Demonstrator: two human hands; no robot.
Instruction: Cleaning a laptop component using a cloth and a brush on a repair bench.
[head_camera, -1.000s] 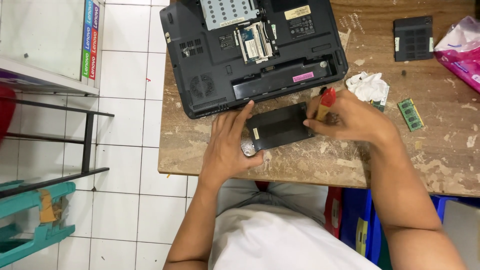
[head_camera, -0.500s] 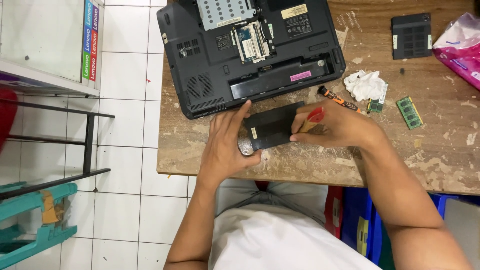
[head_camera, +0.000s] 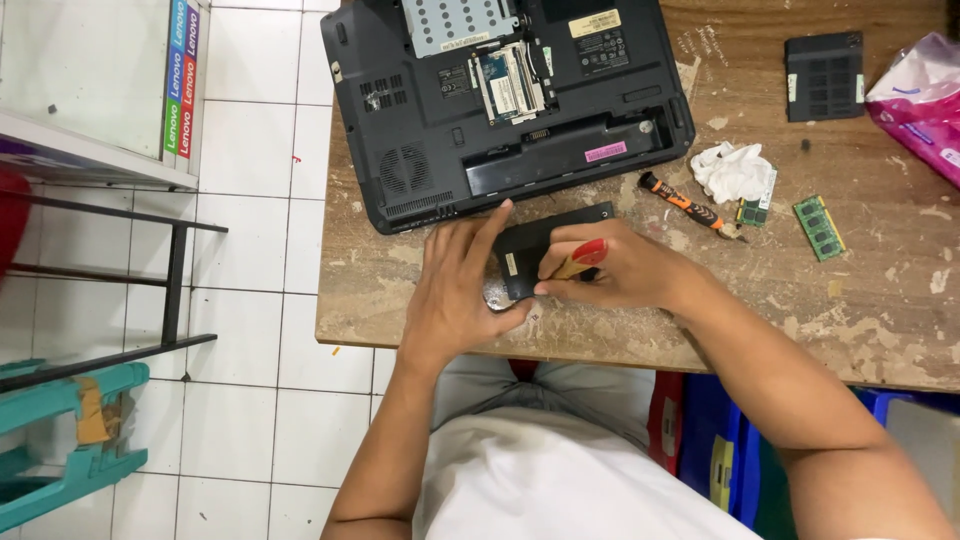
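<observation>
Left hand (head_camera: 462, 285) lies flat, fingers spread and loosely open, palm pressing down on the left end of a black drive caddy (head_camera: 545, 250); a silvery disc part shows under its fingertips at the caddy's near corner. Right hand (head_camera: 625, 272) is clenched in a pinch grip around a red-handled screwdriver (head_camera: 580, 258), tip pointing at the caddy's left part, just beside the left hand's fingers. The caddy sits on the wooden table (head_camera: 880, 320) between both hands, close to the table's near edge and touching or almost touching the front rim of the opened black laptop (head_camera: 500, 100), which lies bottom-up. Table's left edge is just left of the left hand. Open room lies to the right: an orange-black screwdriver (head_camera: 690, 205), a crumpled white tissue (head_camera: 733, 170) and a green memory stick (head_camera: 818, 227) are all well apart from the hands.
</observation>
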